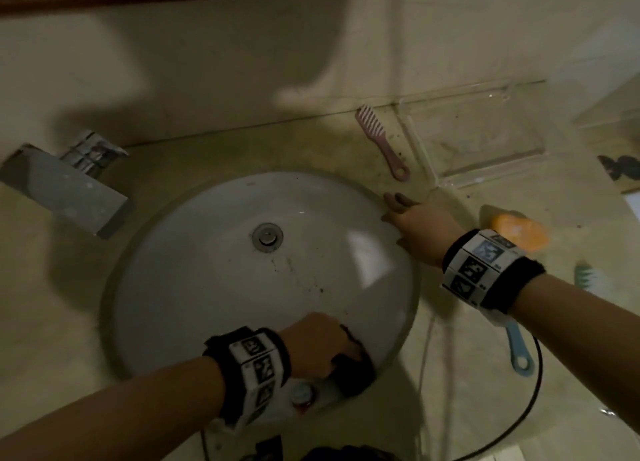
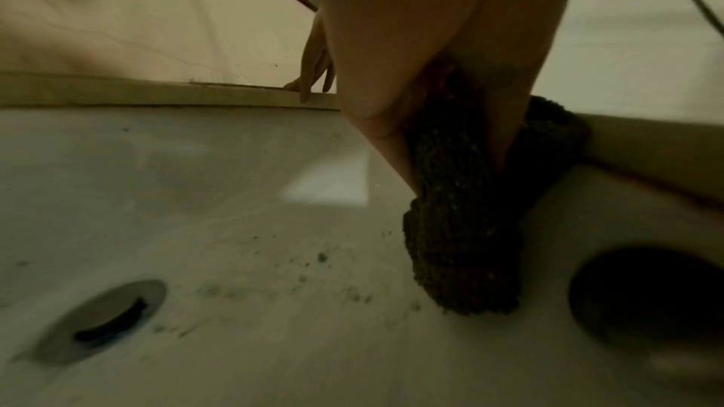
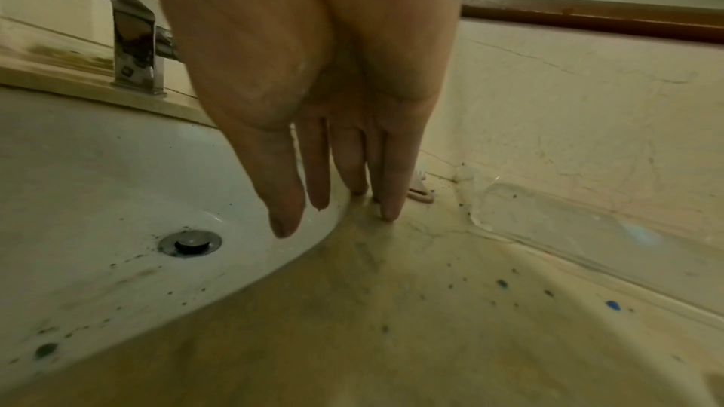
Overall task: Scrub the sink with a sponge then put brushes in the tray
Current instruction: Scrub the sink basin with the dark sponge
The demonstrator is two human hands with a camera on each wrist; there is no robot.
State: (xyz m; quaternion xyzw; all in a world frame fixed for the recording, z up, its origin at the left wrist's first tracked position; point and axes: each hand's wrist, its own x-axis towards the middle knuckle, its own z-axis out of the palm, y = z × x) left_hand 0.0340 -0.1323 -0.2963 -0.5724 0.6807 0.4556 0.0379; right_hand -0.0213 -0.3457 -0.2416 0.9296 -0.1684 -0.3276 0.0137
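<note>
A round white sink is set into a beige counter, with dark specks near its drain. My left hand grips a dark scrubbing sponge and presses it against the sink's near wall. My right hand rests with straight fingers on the sink's right rim. A pink comb-like brush lies on the counter beside a clear tray. A blue-handled brush lies on the counter under my right forearm.
A chrome faucet stands at the sink's left. An orange soap-like block lies at the right. A black cable loops over the counter's front right. The wall rises close behind the counter.
</note>
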